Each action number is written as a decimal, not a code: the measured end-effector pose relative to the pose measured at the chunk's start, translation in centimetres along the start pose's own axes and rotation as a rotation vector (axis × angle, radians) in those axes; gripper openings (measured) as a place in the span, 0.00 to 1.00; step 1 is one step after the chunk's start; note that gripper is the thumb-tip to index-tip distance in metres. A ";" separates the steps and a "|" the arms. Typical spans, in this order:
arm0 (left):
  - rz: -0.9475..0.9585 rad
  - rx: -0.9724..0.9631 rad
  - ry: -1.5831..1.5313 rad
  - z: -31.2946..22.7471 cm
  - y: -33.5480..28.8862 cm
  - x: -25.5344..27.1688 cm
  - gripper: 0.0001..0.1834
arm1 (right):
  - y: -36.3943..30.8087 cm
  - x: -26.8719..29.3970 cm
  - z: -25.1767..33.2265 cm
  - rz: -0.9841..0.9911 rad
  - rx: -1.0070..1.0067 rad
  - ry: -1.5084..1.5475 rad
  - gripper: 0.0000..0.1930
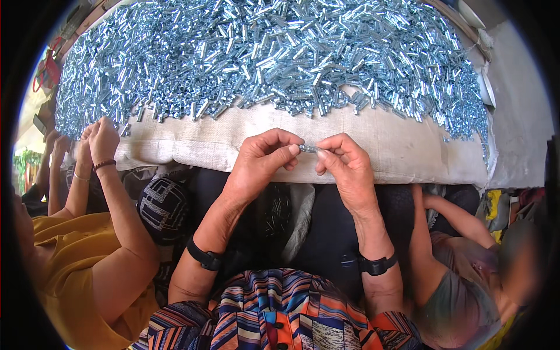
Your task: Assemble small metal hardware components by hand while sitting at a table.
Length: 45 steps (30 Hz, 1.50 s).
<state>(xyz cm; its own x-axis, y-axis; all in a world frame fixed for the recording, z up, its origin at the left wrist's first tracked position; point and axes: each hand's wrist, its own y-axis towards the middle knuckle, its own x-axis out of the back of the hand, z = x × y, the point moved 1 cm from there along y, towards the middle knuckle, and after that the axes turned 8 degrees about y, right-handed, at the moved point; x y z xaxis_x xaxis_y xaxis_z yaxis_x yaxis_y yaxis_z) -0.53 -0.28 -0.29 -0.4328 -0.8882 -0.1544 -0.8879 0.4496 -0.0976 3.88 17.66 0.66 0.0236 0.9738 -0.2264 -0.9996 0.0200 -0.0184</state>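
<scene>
from up here i see a tabletop [528,111] whose bare grey surface shows only along the right side. a pale woven sackcloth [402,149] is spread over most of it and hangs over the near edge in a soft fold. directly on the cloth lies a broad heap of small shiny metal sleeves [280,52], silvery blue, spreading from the far left to the far right. a few loose pieces [464,137] sit apart near the heap's right rim, on bare cloth.
</scene>
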 end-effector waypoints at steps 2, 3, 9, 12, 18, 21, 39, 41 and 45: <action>0.001 -0.027 0.078 -0.2 0.0 0.0 0.09 | -0.1 0.3 -0.4 0.031 -0.001 0.024 0.03; 0.007 -0.027 0.084 -0.2 0.0 0.0 0.09 | -0.1 0.3 -0.5 0.029 -0.002 0.025 0.03; 0.091 0.082 -0.228 0.4 0.1 0.5 0.08 | -0.7 0.0 -0.7 0.005 -0.133 0.328 0.04; 0.146 0.129 -0.414 1.0 0.1 0.4 0.08 | -0.8 0.0 -1.1 0.028 -0.133 0.445 0.05; 0.109 0.160 -0.406 0.6 -0.2 0.1 0.06 | -0.9 0.0 -1.0 0.025 -0.076 0.288 0.04; 0.066 0.154 -0.298 0.5 -0.1 0.0 0.06 | -0.9 -0.1 -0.7 0.018 -0.046 0.196 0.04; -0.399 -0.348 0.952 0.9 1.8 2.4 0.06 | 1.3 -2.2 -1.6 0.075 0.398 -0.902 0.08; -0.422 -0.341 0.973 0.5 2.9 3.2 0.07 | 1.8 -2.1 -1.5 0.073 0.349 -0.901 0.08; -0.480 -0.417 1.005 -0.2 5.0 3.3 0.09 | 1.8 -1.6 -0.7 0.089 0.142 -0.729 0.09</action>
<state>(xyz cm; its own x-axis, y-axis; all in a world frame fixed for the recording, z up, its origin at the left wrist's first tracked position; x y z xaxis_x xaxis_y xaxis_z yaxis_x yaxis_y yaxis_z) -6.45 -0.99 -1.14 0.1947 -0.7173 0.6691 -0.8946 0.1499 0.4210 2.08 15.97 0.29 -0.0228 0.8755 0.4827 -0.9907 -0.0845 0.1066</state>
